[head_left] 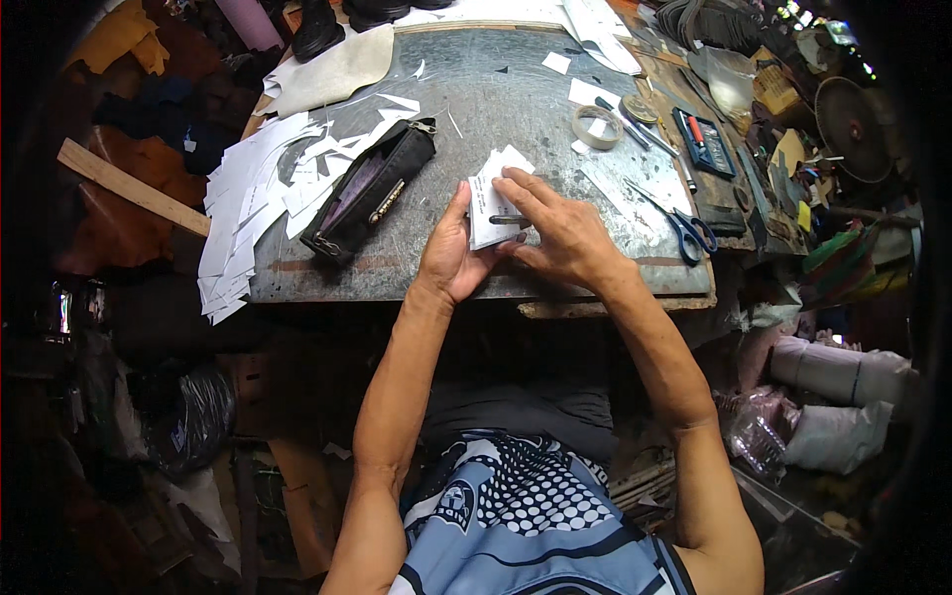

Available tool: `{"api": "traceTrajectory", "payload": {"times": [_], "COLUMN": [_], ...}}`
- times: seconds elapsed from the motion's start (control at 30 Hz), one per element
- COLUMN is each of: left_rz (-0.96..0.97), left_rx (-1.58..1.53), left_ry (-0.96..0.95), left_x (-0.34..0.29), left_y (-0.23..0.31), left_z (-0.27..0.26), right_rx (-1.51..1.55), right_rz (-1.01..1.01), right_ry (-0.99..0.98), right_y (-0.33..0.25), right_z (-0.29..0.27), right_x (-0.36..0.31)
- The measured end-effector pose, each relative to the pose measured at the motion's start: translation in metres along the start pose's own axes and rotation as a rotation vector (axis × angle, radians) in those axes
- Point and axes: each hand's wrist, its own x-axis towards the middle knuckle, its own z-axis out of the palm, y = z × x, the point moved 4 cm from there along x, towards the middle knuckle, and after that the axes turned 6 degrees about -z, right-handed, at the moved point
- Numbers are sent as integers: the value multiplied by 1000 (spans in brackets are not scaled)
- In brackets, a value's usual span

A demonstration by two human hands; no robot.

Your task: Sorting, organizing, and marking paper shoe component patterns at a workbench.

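A small stack of white cut paper pieces (484, 203), with print on the top one, is held over the near middle of the work table. My left hand (451, 248) grips the stack from its left side and underneath, thumb along the edge. My right hand (565, 228) closes on the right side, its fingers over the top sheet and its thumb low by the near corner. A thin dark curved piece (508, 219), perhaps a clip, crosses the stack beside the right fingers; its kind is unclear.
An open black zip pouch (372, 188) lies left of my hands, beside many loose paper sheets (238, 208). On the right are a tape roll (597, 127), blue-handled scissors (691, 236) and a small tool case (704, 144). The metal-topped table (347, 283) ends just before me.
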Motion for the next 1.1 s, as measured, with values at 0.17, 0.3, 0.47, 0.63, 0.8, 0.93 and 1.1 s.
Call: {"api": "traceTrajectory", "payload": {"times": [0.17,0.3,0.47,0.63,0.8,0.93,1.1], "left_rz": [-4,14,18,-6,49,257,530], "left_rx": [0,3,41,158,503,992,1375], "left_ry": [27,-37,88,59,212,284,356], "left_x": [0,0,-1,4,10,26,38], "left_y": [1,6,8,17,27,36,49], "left_z": [-3,-5,-9,-3,5,3,4], "right_rx": [92,183,456,978,866,847,855], "right_rz": [1,-26,-11,247,348,400,476], "right_ry": [39,120,250,277,531,651,705], "right_y": [1,4,13,35,55,74,72], "right_z": [1,1,2,12,2,-8,-22], "right_x": [-1,-2,-1,-3,-3,-9,-26]}}
